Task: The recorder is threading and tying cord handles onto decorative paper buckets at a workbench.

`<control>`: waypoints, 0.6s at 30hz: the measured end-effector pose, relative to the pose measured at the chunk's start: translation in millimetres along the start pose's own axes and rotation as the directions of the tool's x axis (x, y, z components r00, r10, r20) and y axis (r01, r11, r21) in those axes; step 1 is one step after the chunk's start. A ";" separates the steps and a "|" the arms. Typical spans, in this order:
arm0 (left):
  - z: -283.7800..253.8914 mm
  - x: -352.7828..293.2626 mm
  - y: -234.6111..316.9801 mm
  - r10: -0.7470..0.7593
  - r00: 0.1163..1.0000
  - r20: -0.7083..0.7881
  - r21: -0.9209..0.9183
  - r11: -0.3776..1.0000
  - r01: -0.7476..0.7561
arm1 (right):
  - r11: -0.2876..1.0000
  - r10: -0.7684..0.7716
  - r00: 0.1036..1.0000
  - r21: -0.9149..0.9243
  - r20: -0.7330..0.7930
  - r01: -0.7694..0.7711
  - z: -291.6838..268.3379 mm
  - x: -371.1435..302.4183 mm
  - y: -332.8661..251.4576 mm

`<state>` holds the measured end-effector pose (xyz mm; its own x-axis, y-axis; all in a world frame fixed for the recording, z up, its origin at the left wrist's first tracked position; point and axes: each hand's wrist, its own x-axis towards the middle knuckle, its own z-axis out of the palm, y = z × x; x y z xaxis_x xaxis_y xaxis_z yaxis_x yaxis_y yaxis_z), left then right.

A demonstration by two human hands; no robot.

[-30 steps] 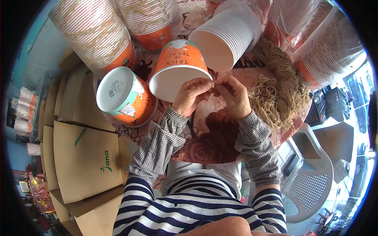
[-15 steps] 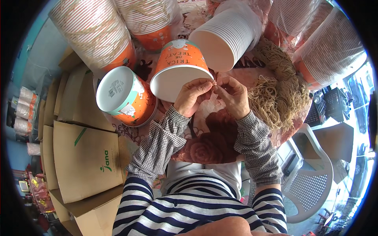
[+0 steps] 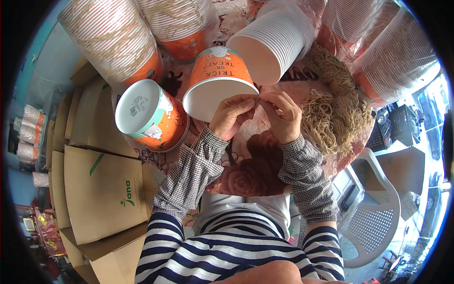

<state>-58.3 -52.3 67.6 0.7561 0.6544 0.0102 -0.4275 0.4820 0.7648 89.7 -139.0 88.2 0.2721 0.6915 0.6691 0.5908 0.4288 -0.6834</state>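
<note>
An orange paper bucket (image 3: pixel 220 66) with a white inside lies on its side, its mouth toward me. Both my hands are at the right end of its rim. The fingers of my left hand (image 3: pixel 232 115) are pinched together in front of the mouth. My right hand (image 3: pixel 285 115) pinches at the same spot, its fingertips meeting those of the left. What they pinch is too small to make out. To the right lies a heap of tan cord (image 3: pixel 321 120). At the left an orange and green bucket (image 3: pixel 165 125) stands upside down.
Plastic-wrapped stacks of buckets (image 3: pixel 111 40) line the far side, some with tan cords. A nested white stack (image 3: pixel 276 40) opens toward me. Cardboard boxes (image 3: pixel 104 189) stand left of the flowered table (image 3: pixel 241 175). A plastic chair (image 3: pixel 373 227) is at the right.
The bucket has shifted slightly to the right. My right hand has turned a little and moved slightly right, while its fingertips stay at the rim. My left hand has hardly moved.
</note>
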 end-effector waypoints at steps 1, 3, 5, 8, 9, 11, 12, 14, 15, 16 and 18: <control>1.3 0.2 0.4 0.024 1.000 -0.003 0.050 0.998 -0.024 | 0.996 -0.051 0.999 -0.075 -0.018 0.049 -0.5 0.1 0.1; 3.9 0.3 1.7 0.048 0.999 -0.006 0.100 0.994 -0.047 | 0.998 -0.004 1.000 -0.068 -0.012 0.004 -0.4 1.3 -0.7; 6.6 0.2 2.3 0.155 0.988 -0.025 0.296 0.945 -0.141 | 0.997 0.043 0.999 -0.064 -0.006 -0.043 -1.2 2.2 -2.8; 8.1 -0.1 0.0 0.344 0.937 -0.058 0.473 0.836 -0.278 | 0.993 0.077 0.997 -0.086 0.017 -0.076 -1.4 2.6 -4.9; 8.3 -0.3 0.1 0.345 0.937 -0.058 0.474 0.836 -0.278 | 0.991 0.105 0.994 -0.085 0.039 -0.101 -1.7 2.1 -4.5; 10.8 -0.3 1.0 0.365 0.929 -0.063 0.491 0.822 -0.290 | 0.988 0.132 0.989 -0.085 0.059 -0.127 -2.9 1.4 -2.9; 10.2 0.7 -0.3 0.365 0.929 -0.063 0.490 0.822 -0.290 | 0.991 0.109 0.991 -0.089 0.081 -0.102 -3.3 1.5 -1.8; 8.1 2.5 -2.2 0.398 0.915 -0.066 0.498 0.808 -0.315 | 0.993 0.085 0.991 -0.091 0.104 -0.076 -2.4 0.6 0.3; 6.9 2.7 -3.1 0.399 0.915 -0.067 0.499 0.807 -0.315 | 0.992 0.088 0.988 -0.096 0.125 -0.076 -1.8 -0.1 1.5; 6.6 2.9 -3.8 0.405 0.910 -0.088 0.491 0.813 -0.314 | 0.992 0.092 0.985 -0.103 0.146 -0.077 -1.5 -0.8 2.3; 5.2 2.9 -4.8 0.410 0.905 -0.111 0.483 0.818 -0.311 | 0.991 0.101 0.983 -0.101 0.150 -0.087 -1.0 -1.2 2.6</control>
<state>-51.5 -55.8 67.3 0.4546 0.8546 0.2511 -0.3454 -0.0907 0.9341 91.7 -139.3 85.9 0.2133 0.8109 0.5449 0.6385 0.3064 -0.7060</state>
